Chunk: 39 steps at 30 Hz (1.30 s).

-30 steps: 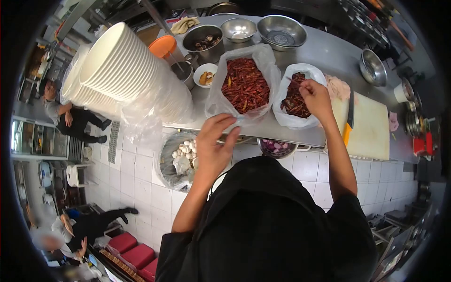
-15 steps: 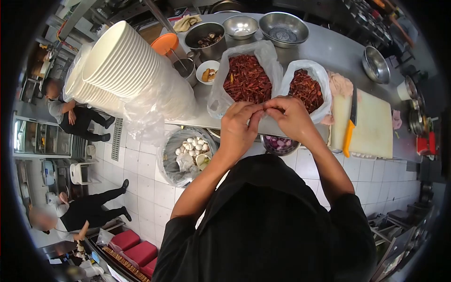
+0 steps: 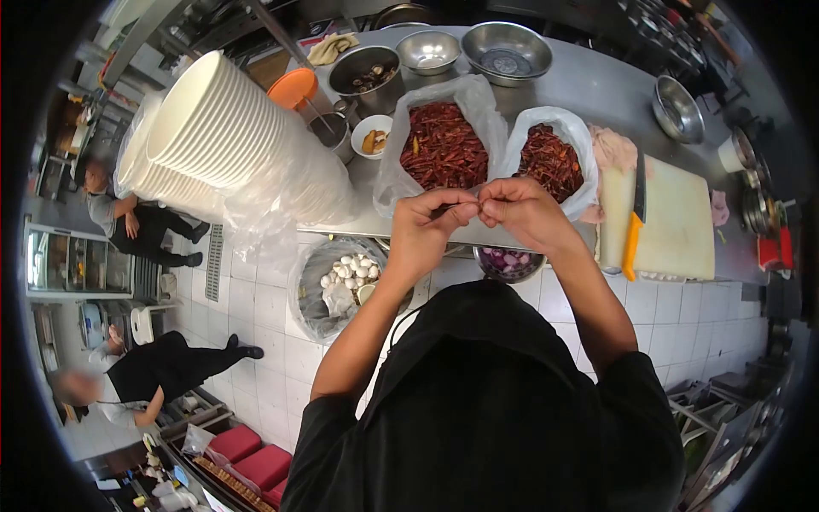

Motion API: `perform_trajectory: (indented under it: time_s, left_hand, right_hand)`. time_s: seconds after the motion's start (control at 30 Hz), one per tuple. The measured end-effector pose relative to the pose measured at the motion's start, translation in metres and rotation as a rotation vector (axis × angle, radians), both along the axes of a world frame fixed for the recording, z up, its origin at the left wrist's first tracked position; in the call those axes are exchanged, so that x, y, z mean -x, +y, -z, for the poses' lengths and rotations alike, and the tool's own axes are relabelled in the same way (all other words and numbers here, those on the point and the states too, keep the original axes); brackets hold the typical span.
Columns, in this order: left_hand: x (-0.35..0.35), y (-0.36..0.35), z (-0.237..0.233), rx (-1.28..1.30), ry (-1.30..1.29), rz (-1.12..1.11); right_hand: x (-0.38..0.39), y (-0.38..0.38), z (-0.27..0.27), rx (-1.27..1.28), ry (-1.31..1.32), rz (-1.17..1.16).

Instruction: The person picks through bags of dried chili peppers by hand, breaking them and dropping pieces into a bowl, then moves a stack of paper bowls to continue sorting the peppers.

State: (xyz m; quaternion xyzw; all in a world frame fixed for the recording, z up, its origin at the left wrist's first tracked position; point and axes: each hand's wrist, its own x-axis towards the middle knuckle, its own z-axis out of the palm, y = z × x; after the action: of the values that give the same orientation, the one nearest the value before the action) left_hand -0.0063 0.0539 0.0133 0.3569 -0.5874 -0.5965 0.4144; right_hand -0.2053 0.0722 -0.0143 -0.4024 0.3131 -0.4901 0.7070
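Observation:
My left hand and my right hand meet fingertip to fingertip just in front of two bags at the counter's front edge. Thumb and fingers of both are pinched together; whatever lies between them is too small and hidden to make out. Behind my left hand is a large clear plastic bag full of dried red chilies. A smaller white plastic bag, holding more dried red chilies, stands behind my right hand.
Stacked white tubs rise at the left. A knife lies on the cutting board. Metal bowls stand behind. Below the counter are a lined bin with white bulbs and a bowl of purple onions. Two people stand at left.
My hands have shifted slightly down, and the fingers have changed their pinch. The view has moved a little. The nearer person at left has shifted their legs.

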Motion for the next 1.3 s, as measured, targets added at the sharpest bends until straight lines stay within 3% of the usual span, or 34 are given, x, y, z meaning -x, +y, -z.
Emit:
perform_trajectory:
  time_s: [0.1,0.17,0.2,0.27,0.37,0.47,0.6,0.63,0.7,0.8,0.9,1.0,1.03,1.07,1.1,1.17,1.3]
  left_hand:
    - [0.002,-0.009,0.006,-0.034,0.063,0.037]
    - [0.005,-0.015,0.011,-0.056,0.069,0.029]
    - [0.008,-0.020,0.011,0.008,-0.055,-0.012]
    - [0.015,-0.037,0.011,0.132,-0.306,-0.100]
    - [0.014,-0.080,0.050,0.738,-0.451,-0.270]
    - [-0.005,-0.076,0.021,0.627,-0.395,-0.335]
    - [-0.028,-0.060,-0.033,0.597,-0.295,-0.362]
    - [-0.030,-0.058,-0.043,0.593,-0.247,-0.365]
    - [-0.033,-0.054,-0.052,0.572,-0.175,-0.374]
    - [-0.049,-0.043,-0.058,0.501,-0.158,-0.418]
    - [-0.092,-0.023,-0.033,0.455,-0.254,-0.512]
    - [-0.137,0.008,0.009,0.273,-0.336,-0.630]
    - [-0.147,0.021,0.022,0.205,-0.356,-0.671]
    - [-0.153,0.034,0.032,0.144,-0.355,-0.676]
    - [-0.158,0.047,0.042,0.083,-0.354,-0.679]
    - [-0.157,0.054,0.053,0.011,-0.314,-0.651]
    - [-0.131,0.055,0.053,0.006,-0.263,-0.541]
  right_hand:
    - [0.003,-0.002,0.011,-0.124,-0.369,-0.062]
    - [0.006,-0.002,0.011,-0.052,-0.385,0.054]
    - [0.006,-0.001,0.011,-0.018,-0.393,0.109]
    - [0.012,0.000,0.012,-0.025,-0.247,0.247]
    - [0.008,0.006,0.007,-0.025,0.133,0.408]
    - [-0.010,0.012,0.005,0.060,0.413,0.438]
    - [-0.090,0.003,0.022,0.331,0.714,0.157]
    - [-0.123,0.003,0.030,0.332,0.573,0.043]
    - [-0.176,0.005,0.036,0.636,0.713,-0.166]
    - [-0.217,0.009,0.090,0.971,0.789,-0.108]
    - [-0.172,0.008,0.052,0.714,0.971,-0.228]
    - [-0.077,-0.008,0.032,0.705,1.105,0.008]
    - [-0.043,-0.017,0.050,0.759,1.007,0.306]
    - [-0.013,-0.014,0.026,0.491,1.146,0.333]
    - [0.021,-0.020,0.019,0.445,1.354,0.368]
    - [0.088,-0.035,0.054,0.476,1.597,0.546]
    - [0.144,-0.046,0.053,0.305,1.767,0.538]
